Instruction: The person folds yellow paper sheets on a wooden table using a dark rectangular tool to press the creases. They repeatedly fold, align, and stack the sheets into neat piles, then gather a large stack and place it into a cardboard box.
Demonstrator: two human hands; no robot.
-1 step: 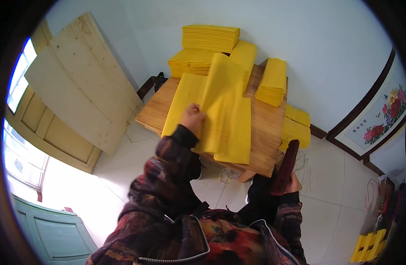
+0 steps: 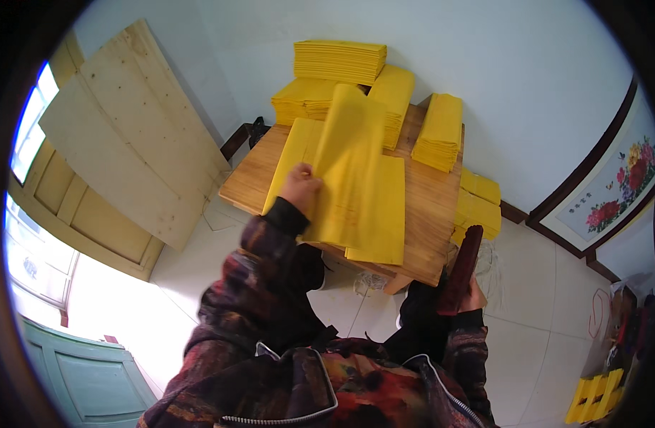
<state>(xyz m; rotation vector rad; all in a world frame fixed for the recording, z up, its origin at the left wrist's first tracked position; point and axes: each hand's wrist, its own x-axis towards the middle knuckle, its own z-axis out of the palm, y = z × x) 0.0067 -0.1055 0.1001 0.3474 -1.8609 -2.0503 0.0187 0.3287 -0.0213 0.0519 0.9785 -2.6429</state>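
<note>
My left hand (image 2: 301,187) is closed on the left edge of a yellow paper sheet (image 2: 349,164). The sheet bends up and curls, slightly smeared by motion. Beneath it, more yellow paper (image 2: 390,214) lies flat on the wooden table (image 2: 431,214). Low at the right, beside the table's near corner, my right hand (image 2: 474,294) is wrapped round a dark red wooden bar (image 2: 461,274), which tilts upward. Most of that hand's fingers are hidden behind the bar.
Folded yellow paper stacks (image 2: 339,60) stand at the table's back, with another stack (image 2: 438,132) at its right side. More yellow bundles (image 2: 478,207) sit lower, right of the table. A wooden board (image 2: 131,135) leans at the left. A framed flower picture (image 2: 612,178) stands at the right.
My left hand has shifted a little to the left, drawing the curled yellow sheet along. My right hand and the dark red bar have stayed in place.
</note>
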